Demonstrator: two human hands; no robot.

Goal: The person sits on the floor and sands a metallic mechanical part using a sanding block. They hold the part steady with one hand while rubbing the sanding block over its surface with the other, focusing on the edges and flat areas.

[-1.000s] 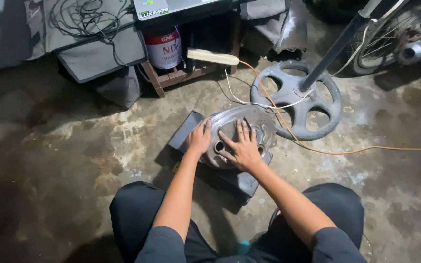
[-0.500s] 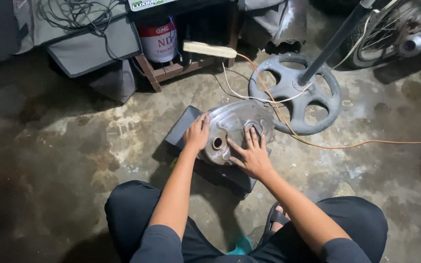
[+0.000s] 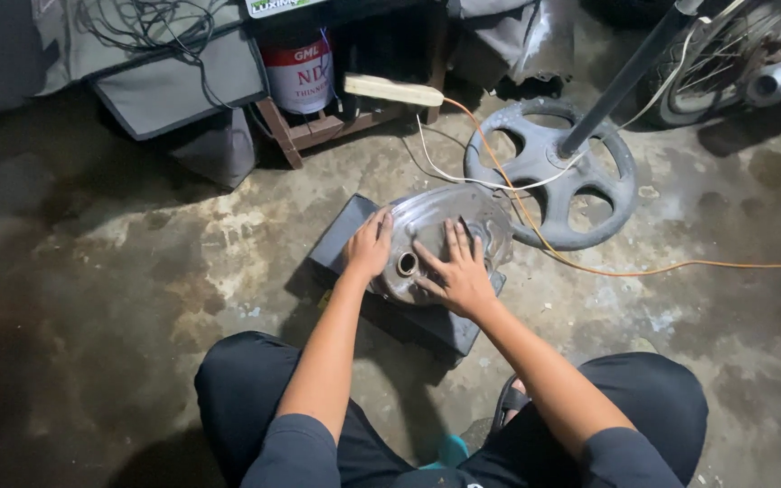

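A rounded silver metal cover (image 3: 427, 221) with a small round hole near its front lies on a dark grey block (image 3: 341, 237) on the concrete floor in front of me. My left hand (image 3: 370, 246) rests on the cover's left edge, fingers curled over it. My right hand (image 3: 456, 271) lies flat on top of the cover with fingers spread, just right of the hole. My knees in dark trousers frame the bottom of the view.
A grey round fan base (image 3: 551, 181) with its slanted pole (image 3: 625, 77) stands just right of the cover. Orange (image 3: 644, 269) and white (image 3: 463, 181) cords run across the floor. A red-and-white can (image 3: 302, 74), wooden stand (image 3: 318, 131) and grey bags (image 3: 183, 81) sit behind.
My right hand has slid a little over the cover's top and now lies flatter, fingers spread. The left hand stays on the left edge. The view shifted slightly.
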